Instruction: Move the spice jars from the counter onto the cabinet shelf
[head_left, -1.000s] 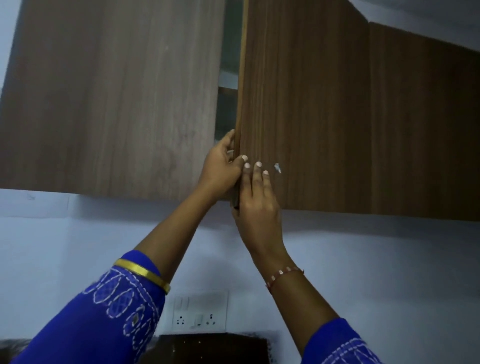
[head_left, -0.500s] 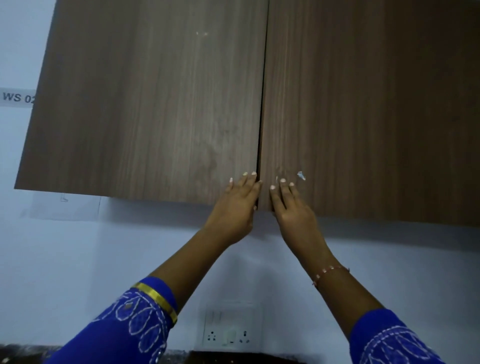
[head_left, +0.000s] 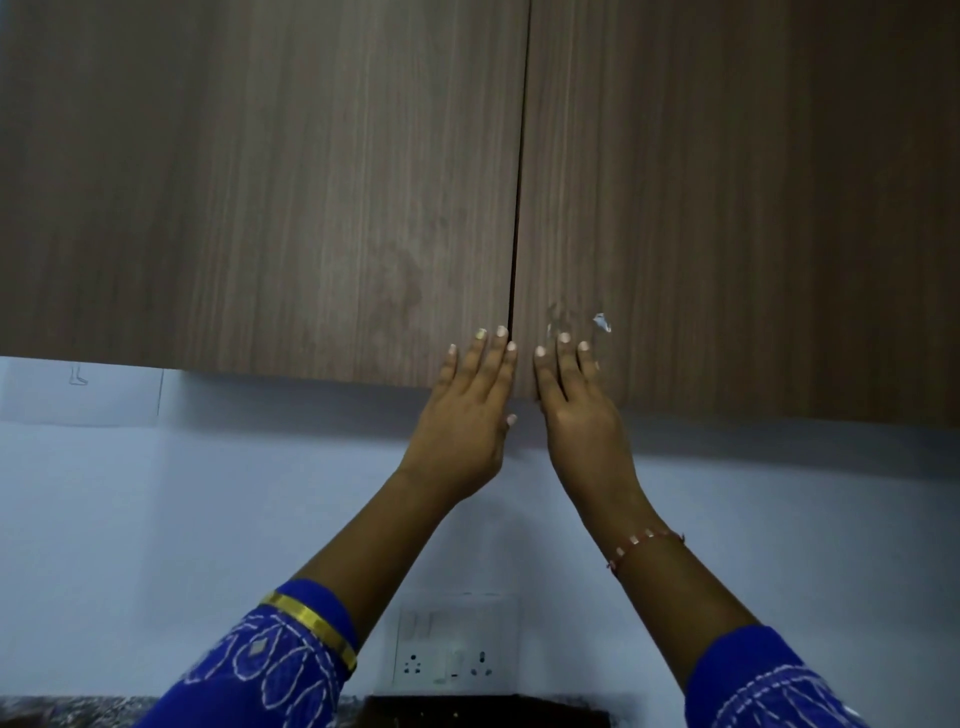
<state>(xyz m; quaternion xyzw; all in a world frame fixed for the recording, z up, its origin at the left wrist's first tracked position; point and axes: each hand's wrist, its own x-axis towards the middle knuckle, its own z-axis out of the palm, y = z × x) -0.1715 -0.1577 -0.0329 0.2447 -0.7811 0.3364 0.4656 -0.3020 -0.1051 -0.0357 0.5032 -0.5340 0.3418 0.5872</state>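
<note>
Both hands are up on the cabinet. The left hand (head_left: 470, 415) lies flat on the lower corner of the left door (head_left: 270, 182), its fingers (head_left: 493, 353) straight and released, grasping nothing. The right hand (head_left: 576, 410) mirrors it on the right door (head_left: 753, 197), fingers straight and spread against the wood, nothing held there either. Only the thin dark seam (head_left: 519, 182) between the doors runs between the two hands, just right of the frame's centre.

The doors are shut and fill the whole upper half of the frame, covering the cabinet's inside, so the shelf is out of sight behind them. No spice jars show anywhere in this view; where they stand cannot be told from here.

A small pale scrap (head_left: 601, 323) sticks to the right door just above the right hand. Lower centre, a white socket and switch plate (head_left: 451, 649) sits on the bluish wall (head_left: 156, 519). Along the bottom edge, a strip of speckled tabletop (head_left: 67, 712) at lower left and a dark brown panel (head_left: 488, 713) below the sockets. Blue embroidered sleeves, a gold bangle (head_left: 311, 621) on the left forearm, a beaded bracelet (head_left: 644, 543) on the right wrist.
</note>
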